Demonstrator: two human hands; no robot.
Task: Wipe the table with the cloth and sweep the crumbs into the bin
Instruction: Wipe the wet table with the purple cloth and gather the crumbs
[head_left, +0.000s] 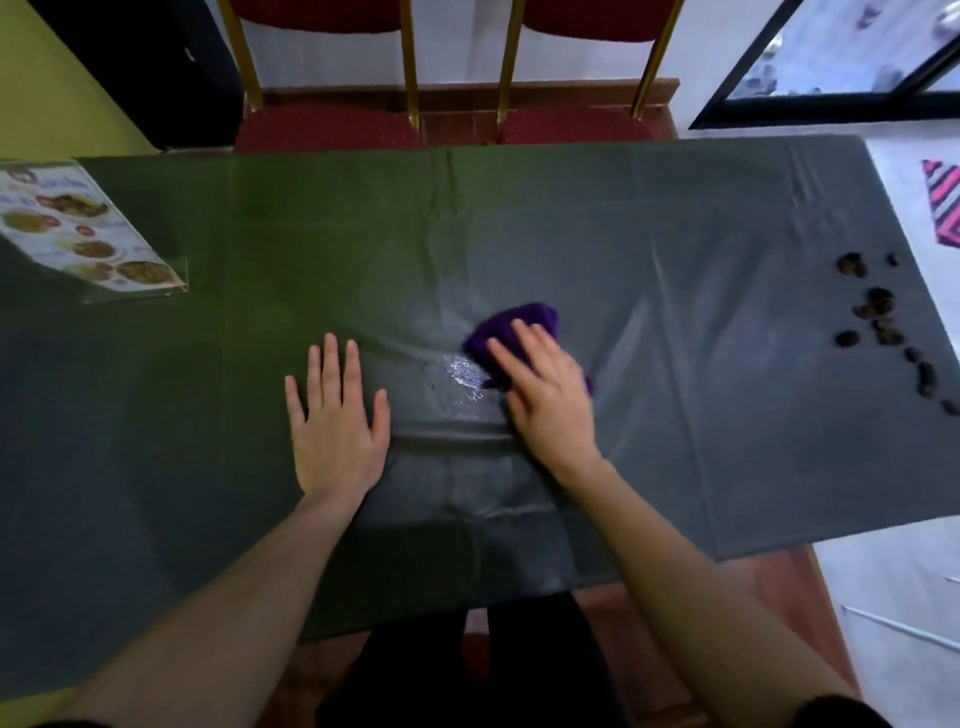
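Observation:
A dark green plastic cover lies over the table (208, 415). My right hand (548, 395) presses flat on a purple cloth (519, 325) near the table's middle, fingers spread over it. A wet shiny patch (462, 374) sits just left of the cloth. My left hand (335, 415) rests palm down on the cover, fingers apart, holding nothing. Several dark crumbs (883, 322) lie in a loose line near the table's right edge. No bin is in view.
A laminated menu stand (88, 228) sits at the table's far left. Two red chairs with gold frames (452, 124) stand behind the far edge. White floor with a striped mat (943, 208) lies to the right.

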